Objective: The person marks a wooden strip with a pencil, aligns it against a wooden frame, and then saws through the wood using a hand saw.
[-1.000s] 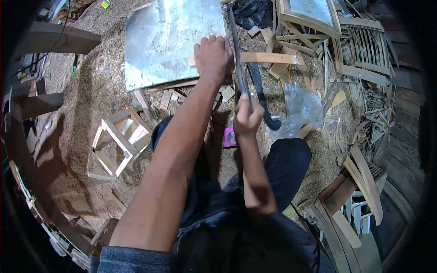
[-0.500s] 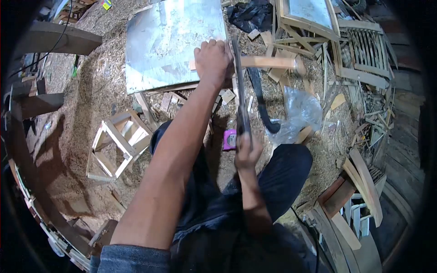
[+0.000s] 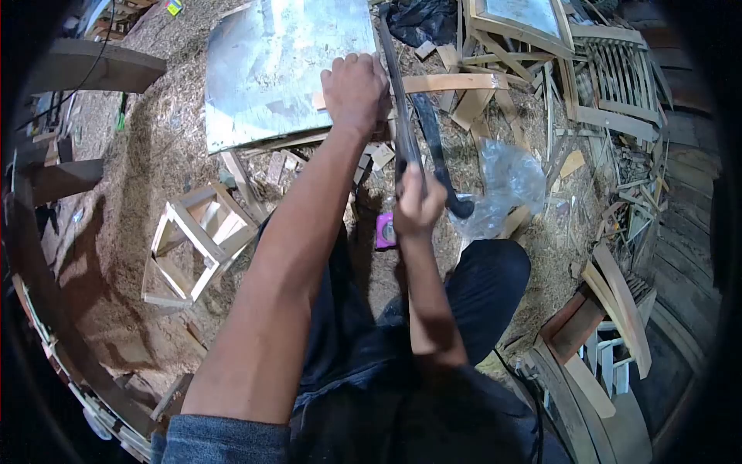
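Observation:
My left hand (image 3: 355,91) is closed over a light wooden strip (image 3: 448,83) and presses it onto the edge of a pale-topped board (image 3: 286,69). The strip sticks out to the right past that edge. My right hand (image 3: 420,199) grips the near end of a handsaw (image 3: 399,100), seen almost edge-on. Its dark narrow blade crosses the strip just right of my left hand. The handle is mostly hidden by my fingers. A pink tape measure (image 3: 385,231) lies on the ground left of my right hand.
A small wooden frame (image 3: 202,241) sits at the left on shavings. Right of the saw lie a dark curved bar (image 3: 434,147) and a clear plastic bag (image 3: 510,182). Wooden frames (image 3: 533,46) and offcuts crowd the right side. A black bag (image 3: 425,22) lies at the back.
My right hand and the saw have moved away from my body, up along the cut line. My left hand still holds the strip. The whole view has shifted slightly.

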A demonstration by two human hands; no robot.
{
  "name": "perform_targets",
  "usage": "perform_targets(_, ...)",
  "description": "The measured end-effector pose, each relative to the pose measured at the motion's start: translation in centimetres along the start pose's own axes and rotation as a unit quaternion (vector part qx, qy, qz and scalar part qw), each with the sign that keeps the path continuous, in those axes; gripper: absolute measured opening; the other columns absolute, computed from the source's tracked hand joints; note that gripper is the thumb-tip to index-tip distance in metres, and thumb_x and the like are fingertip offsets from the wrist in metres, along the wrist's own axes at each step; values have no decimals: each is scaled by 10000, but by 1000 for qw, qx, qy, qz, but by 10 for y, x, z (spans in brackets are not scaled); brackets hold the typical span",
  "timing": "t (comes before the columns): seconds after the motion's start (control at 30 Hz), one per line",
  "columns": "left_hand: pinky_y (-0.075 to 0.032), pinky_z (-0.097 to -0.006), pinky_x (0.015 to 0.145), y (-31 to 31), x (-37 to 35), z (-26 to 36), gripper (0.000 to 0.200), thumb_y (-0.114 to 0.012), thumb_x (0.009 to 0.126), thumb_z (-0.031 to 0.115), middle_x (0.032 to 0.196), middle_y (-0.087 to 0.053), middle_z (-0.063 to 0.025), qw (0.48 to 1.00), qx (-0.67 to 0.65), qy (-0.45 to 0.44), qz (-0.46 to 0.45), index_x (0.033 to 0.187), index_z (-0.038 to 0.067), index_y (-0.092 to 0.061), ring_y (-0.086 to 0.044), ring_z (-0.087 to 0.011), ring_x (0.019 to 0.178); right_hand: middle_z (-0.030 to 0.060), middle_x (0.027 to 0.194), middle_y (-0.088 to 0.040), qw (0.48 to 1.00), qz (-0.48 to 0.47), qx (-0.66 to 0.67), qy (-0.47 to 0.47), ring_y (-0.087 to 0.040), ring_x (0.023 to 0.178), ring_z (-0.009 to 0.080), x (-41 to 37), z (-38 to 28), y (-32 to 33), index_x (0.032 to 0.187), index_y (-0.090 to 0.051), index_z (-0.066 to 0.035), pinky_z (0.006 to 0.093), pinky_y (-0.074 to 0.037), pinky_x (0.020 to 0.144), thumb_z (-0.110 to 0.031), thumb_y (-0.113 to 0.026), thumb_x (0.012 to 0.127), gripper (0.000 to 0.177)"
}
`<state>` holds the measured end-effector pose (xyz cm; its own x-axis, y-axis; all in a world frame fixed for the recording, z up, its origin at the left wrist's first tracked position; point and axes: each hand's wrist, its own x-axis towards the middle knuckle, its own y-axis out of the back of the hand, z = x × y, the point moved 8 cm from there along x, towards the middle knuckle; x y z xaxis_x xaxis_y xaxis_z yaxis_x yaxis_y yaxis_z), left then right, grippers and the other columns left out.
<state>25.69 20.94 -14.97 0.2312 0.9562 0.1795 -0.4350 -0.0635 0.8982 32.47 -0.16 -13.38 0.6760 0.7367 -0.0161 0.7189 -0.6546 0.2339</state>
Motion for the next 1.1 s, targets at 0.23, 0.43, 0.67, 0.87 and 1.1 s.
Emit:
perform_targets(0.23, -433, -454, 813, 2, -1, 2, 346, -482, 957, 320, 907, -690, -93, 1000, 1, -10, 16, 859, 79, -709, -616, -287, 923, 101, 557, -509, 999, -30, -15, -9, -497, 539, 180, 8, 11, 0, 726, -594, 18, 364, -363, 514, -246, -530, 954, 355)
perform_targets(0.43, -440, -465, 846, 20, -22, -3, 249, -577, 909, 287, 1034, -611, -160, 963, -117, -237, -58, 987, 51, -601, -574, -345, 969, 91, 545, -494, 1000, -19, 6, -5, -469, 523, 188, 7, 11, 0, 690, -585, 5, 379, -352, 515, -286, -535, 958, 399)
perform_targets(0.67, -458, -434, 901, 31, -28, -7, 335, -647, 894, 262, 1124, -589, -147, 925, -132, -347, -84, 1154, 56, -596, -553, -353, 1015, -2, 526, -450, 999, -31, 19, 12, -430, 484, 110, 6, 10, -1, 595, -466, -46, 305, -306, 477, -269, -485, 978, 443)
perform_targets(0.87, -448, -418, 909, 24, -24, -11, 317, -626, 895, 307, 1102, -588, -109, 934, -117, -325, -86, 1133, 98, -602, -555, -320, 1024, 87, 538, -466, 999, -28, 32, -26, -459, 504, 190, 1, 23, -9, 746, -588, 7, 376, -348, 508, -285, -498, 975, 381)
perform_targets(1.1, -431, -402, 905, 30, -32, -2, 294, -628, 891, 322, 1067, -586, -102, 951, -96, -287, -62, 1095, 110, -613, -548, -299, 1033, 99, 546, -503, 1000, -21, -1, 13, -491, 504, 221, 0, 8, -7, 740, -605, 22, 387, -360, 510, -277, -515, 967, 385)
